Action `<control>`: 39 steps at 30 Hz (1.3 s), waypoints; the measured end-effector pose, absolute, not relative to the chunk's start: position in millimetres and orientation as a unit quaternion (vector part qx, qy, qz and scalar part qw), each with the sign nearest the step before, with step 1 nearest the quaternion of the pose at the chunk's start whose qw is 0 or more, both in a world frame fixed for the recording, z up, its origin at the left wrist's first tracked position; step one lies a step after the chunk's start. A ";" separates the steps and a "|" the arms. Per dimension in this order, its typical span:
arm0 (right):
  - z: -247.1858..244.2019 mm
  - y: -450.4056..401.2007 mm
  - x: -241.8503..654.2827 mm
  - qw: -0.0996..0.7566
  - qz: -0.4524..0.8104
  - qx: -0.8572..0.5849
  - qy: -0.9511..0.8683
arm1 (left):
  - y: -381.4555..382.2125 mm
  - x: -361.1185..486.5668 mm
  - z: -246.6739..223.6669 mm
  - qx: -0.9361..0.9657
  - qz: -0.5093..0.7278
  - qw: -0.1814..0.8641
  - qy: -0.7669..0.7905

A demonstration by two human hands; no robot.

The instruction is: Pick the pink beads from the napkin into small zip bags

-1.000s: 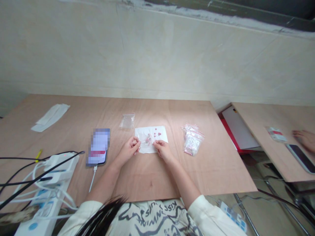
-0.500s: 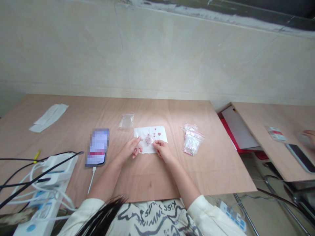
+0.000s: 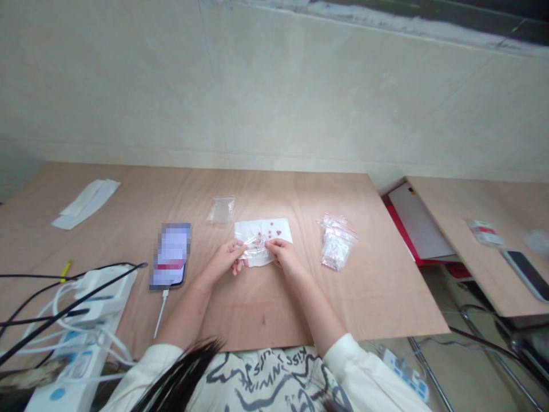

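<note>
My left hand (image 3: 223, 258) and my right hand (image 3: 283, 256) pinch a small clear plastic bag (image 3: 256, 246) between their fingertips, holding it just above a white paper sheet (image 3: 278, 228) on the wooden table (image 3: 300, 194). Inside the bag, something pinkish shows, too small to make out. Several small pink beads (image 3: 272, 232) lie on the paper beyond my right fingers. My hands hide the near part of the sheet.
A zip bag of pink and white pieces (image 3: 335, 249) lies right of the paper, and a small clear bag (image 3: 222, 209) lies behind it. Left are a pixelated phone (image 3: 170, 254) on a cable, a power strip (image 3: 103, 297), and folded white paper (image 3: 86, 203). Another table (image 3: 467, 229) stands right.
My left fingers have closed from apart onto the bag, so both hands now pinch it. The co-worker's hand at the far right has gone from view.
</note>
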State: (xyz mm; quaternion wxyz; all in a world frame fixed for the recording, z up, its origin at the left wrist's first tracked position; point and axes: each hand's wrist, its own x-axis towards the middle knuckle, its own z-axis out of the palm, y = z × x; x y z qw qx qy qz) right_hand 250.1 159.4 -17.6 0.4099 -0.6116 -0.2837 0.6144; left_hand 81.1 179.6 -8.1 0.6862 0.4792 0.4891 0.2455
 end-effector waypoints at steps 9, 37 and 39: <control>-15.2 157.2 248.5 0.423 0.638 -0.592 -0.253 | 179.6 84.7 -9.2 0.470 0.264 0.680 0.497; -16.7 156.5 249.5 0.422 0.647 -0.575 -0.269 | 187.8 99.7 -4.7 0.485 0.279 0.649 0.515; -16.5 156.4 249.3 0.429 0.650 -0.567 -0.270 | 186.5 99.2 -2.6 0.488 0.294 0.641 0.514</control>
